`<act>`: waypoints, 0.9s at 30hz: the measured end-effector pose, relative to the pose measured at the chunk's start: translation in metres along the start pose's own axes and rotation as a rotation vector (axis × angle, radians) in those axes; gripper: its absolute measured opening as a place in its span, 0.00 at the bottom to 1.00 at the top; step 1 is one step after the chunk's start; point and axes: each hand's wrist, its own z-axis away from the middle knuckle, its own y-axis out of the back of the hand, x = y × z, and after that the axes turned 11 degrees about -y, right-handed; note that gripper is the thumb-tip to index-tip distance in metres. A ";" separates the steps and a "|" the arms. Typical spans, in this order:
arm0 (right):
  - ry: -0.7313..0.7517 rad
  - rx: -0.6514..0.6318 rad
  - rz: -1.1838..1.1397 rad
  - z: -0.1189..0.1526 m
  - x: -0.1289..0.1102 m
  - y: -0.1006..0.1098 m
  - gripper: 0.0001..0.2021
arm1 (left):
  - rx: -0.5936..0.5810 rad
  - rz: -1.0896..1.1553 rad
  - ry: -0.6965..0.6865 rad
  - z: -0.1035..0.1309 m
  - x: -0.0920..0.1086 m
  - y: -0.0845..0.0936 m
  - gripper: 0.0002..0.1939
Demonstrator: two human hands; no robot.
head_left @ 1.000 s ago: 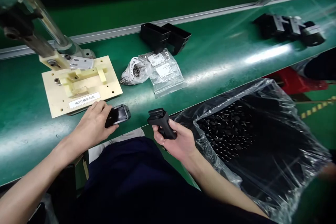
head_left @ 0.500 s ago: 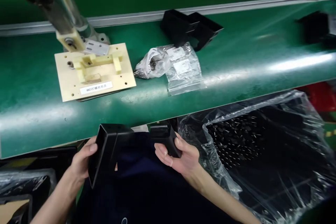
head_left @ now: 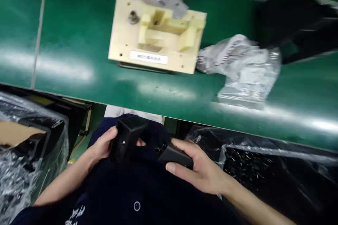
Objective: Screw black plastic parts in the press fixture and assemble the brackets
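In the head view, my left hand (head_left: 107, 144) is closed around a black angular housing (head_left: 126, 139), its thumb on the near side and a fingertip showing at the far side. My right hand (head_left: 194, 165) grips a smaller black plastic part (head_left: 175, 155) between thumb and fingers, its narrow end facing the housing. The two parts are apart, held in front of my dark blue shirt, below the bench edge.
A cream fixture plate (head_left: 121, 42) with a label stands on the green bench (head_left: 79, 42). Right of it lie clear plastic bags (head_left: 245, 77) and black housings (head_left: 290, 17). Plastic-lined bins of black parts flank me, one left (head_left: 63, 140), one right (head_left: 277, 153).
The view has swung left, so the fixture appears further right. Both black parts have been turned in my hands, and the left housing's open end no longer faces the camera.
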 end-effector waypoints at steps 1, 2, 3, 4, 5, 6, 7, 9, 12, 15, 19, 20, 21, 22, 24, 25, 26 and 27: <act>0.029 0.016 0.116 -0.002 -0.002 -0.003 0.12 | 0.010 0.043 0.031 0.002 -0.003 -0.001 0.32; 0.060 0.025 0.207 -0.003 -0.004 -0.007 0.11 | 0.029 0.068 0.047 0.002 -0.007 -0.001 0.30; 0.090 0.026 0.273 -0.005 -0.005 -0.010 0.10 | 0.053 0.075 0.048 0.003 -0.011 0.000 0.29; 0.116 0.019 0.315 -0.006 -0.006 -0.013 0.09 | 0.078 0.070 0.038 0.004 -0.014 0.001 0.28; 0.140 0.011 0.341 -0.007 -0.007 -0.016 0.08 | 0.107 0.059 0.022 0.004 -0.016 0.002 0.27; 0.164 0.009 0.358 -0.009 -0.007 -0.018 0.08 | 0.134 0.045 0.007 0.005 -0.018 0.004 0.26; 0.191 0.019 0.376 -0.010 -0.007 -0.019 0.08 | 0.158 0.025 -0.002 0.005 -0.018 0.006 0.26; 0.247 0.058 0.429 -0.015 -0.008 -0.021 0.07 | 0.198 -0.046 -0.008 0.006 -0.018 0.009 0.26; 0.331 0.125 0.538 -0.023 -0.007 -0.023 0.08 | 0.264 -0.190 -0.009 0.006 -0.014 0.008 0.30; 0.382 0.173 0.648 -0.031 -0.006 -0.026 0.09 | 0.308 -0.253 0.033 0.005 -0.012 0.002 0.36; 0.409 0.185 0.733 -0.038 -0.004 -0.027 0.12 | 0.325 -0.319 0.002 0.008 -0.019 -0.007 0.39; 0.423 0.178 0.760 -0.039 -0.004 -0.027 0.13 | 0.337 -0.340 -0.011 0.009 -0.022 -0.009 0.38; 0.441 0.166 0.795 -0.040 -0.003 -0.026 0.13 | 0.356 -0.350 -0.012 0.009 -0.025 -0.010 0.37; 0.464 0.148 0.837 -0.041 -0.002 -0.025 0.13 | 0.380 -0.349 -0.002 0.010 -0.027 -0.012 0.36; 0.507 0.103 0.938 -0.042 -0.001 -0.022 0.12 | 0.427 -0.335 0.031 0.009 -0.029 -0.015 0.36; 0.523 0.081 0.990 -0.043 -0.001 -0.021 0.12 | 0.433 -0.330 0.045 0.008 -0.029 -0.016 0.37; 0.536 0.064 1.038 -0.044 -0.002 -0.020 0.13 | 0.425 -0.327 0.056 0.007 -0.028 -0.018 0.36; 0.547 0.054 1.080 -0.045 -0.002 -0.018 0.13 | 0.412 -0.325 0.062 0.006 -0.027 -0.020 0.35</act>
